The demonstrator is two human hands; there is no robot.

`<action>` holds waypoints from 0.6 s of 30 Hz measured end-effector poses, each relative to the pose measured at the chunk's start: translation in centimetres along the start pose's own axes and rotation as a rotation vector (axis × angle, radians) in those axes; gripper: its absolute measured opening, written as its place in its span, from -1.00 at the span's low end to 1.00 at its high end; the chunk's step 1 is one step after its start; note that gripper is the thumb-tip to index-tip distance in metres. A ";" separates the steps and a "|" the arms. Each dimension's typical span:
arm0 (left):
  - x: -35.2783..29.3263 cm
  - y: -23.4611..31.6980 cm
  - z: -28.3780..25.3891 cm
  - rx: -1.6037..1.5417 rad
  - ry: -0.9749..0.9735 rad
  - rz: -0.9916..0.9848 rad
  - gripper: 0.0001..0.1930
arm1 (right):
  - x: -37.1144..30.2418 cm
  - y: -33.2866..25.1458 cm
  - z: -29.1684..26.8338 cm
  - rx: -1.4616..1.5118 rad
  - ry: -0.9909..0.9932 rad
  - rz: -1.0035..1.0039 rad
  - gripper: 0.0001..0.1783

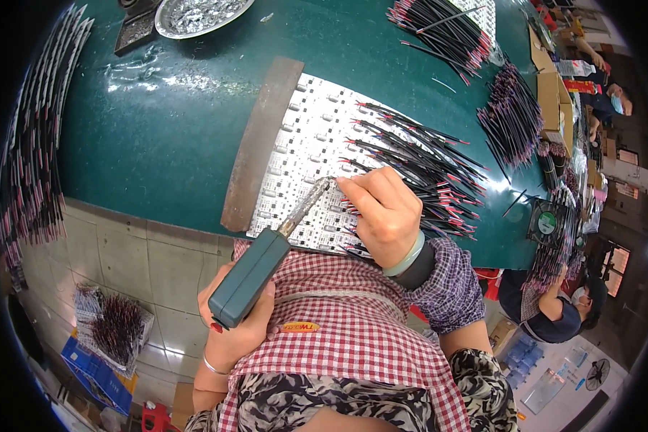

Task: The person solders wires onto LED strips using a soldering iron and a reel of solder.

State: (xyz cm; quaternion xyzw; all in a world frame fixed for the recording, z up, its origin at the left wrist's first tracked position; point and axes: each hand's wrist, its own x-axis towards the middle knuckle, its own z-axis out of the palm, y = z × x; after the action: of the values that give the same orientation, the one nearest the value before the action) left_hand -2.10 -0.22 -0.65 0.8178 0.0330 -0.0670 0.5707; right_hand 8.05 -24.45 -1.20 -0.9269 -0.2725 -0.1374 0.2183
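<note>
My left hand [241,306] is wrapped round the green handle of a soldering iron [255,270]. Its metal tip rests on or just above a white circuit board panel [306,137] dotted with small components. My right hand [387,212] is closed in a pinch right beside that tip; a thin wire end seems to show at the fingertips, the rest covered by the hand. Black and red wires [417,155] in rows are attached to or lie on the panel's right part, running rightward, some under my right hand. A flat rusty metal bar [259,144] lies along the panel's left edge.
A metal dish of solder scraps [198,16] stands at the back beside a dark stand [135,29]. Wire bundles lie at the back right [443,36], at the right [511,115] and along the left edge [39,137]. Co-workers [561,306] sit at the right.
</note>
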 end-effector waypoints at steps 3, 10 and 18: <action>-0.6 -0.6 0.1 -0.029 0.034 -0.007 -0.86 | 0.0 -0.1 -0.1 0.005 -0.007 0.006 -0.63; -1.0 -1.0 0.2 -0.072 0.065 -0.005 -0.83 | -0.1 0.1 0.0 0.078 -0.008 0.051 -0.46; -0.7 -0.4 0.1 -0.023 0.011 -0.019 -0.89 | -0.1 0.2 -0.1 0.039 -0.013 0.007 -0.61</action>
State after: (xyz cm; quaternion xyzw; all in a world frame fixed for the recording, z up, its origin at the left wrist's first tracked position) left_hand -2.86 -0.15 -0.92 0.8113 0.0444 -0.0675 0.5791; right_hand 8.05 -24.67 -1.25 -0.9244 -0.2730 -0.1254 0.2351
